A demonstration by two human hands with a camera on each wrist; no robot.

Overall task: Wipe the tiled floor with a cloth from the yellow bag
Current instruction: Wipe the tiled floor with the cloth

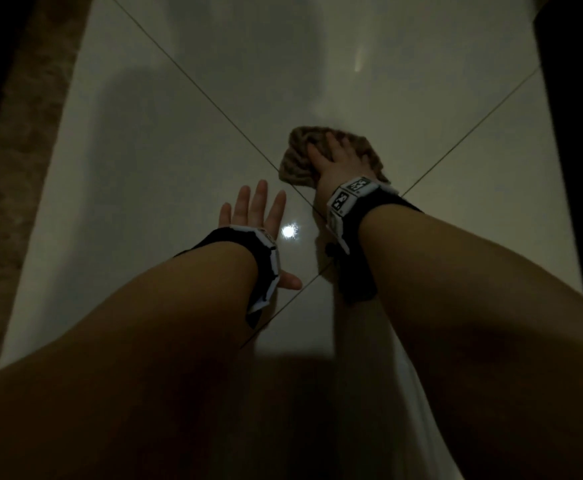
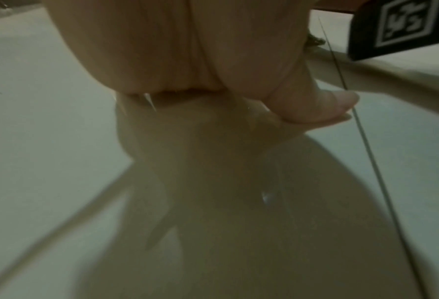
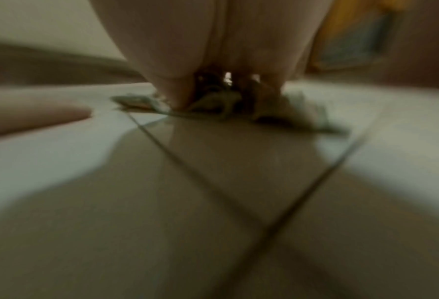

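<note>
A crumpled brown cloth [image 1: 295, 161] lies on the glossy pale tiled floor [image 1: 165, 140], near where two grout lines cross. My right hand [image 1: 333, 155] presses down on top of it with fingers spread over the fabric. The right wrist view shows the cloth [image 3: 292, 109] bunched under the palm [image 3: 213, 40]. My left hand [image 1: 255, 211] rests flat on the bare tile to the left, fingers spread and holding nothing; its thumb [image 2: 323, 105] touches the floor. A blurred yellow shape [image 3: 354, 34] stands far right; I cannot tell whether it is the bag.
A brown mottled strip [image 1: 23, 168] borders the floor on the left. Dark furniture [image 1: 581, 133] stands along the right edge. A bright lamp reflection [image 1: 288, 232] sits between my wrists. Open tile stretches ahead of the cloth.
</note>
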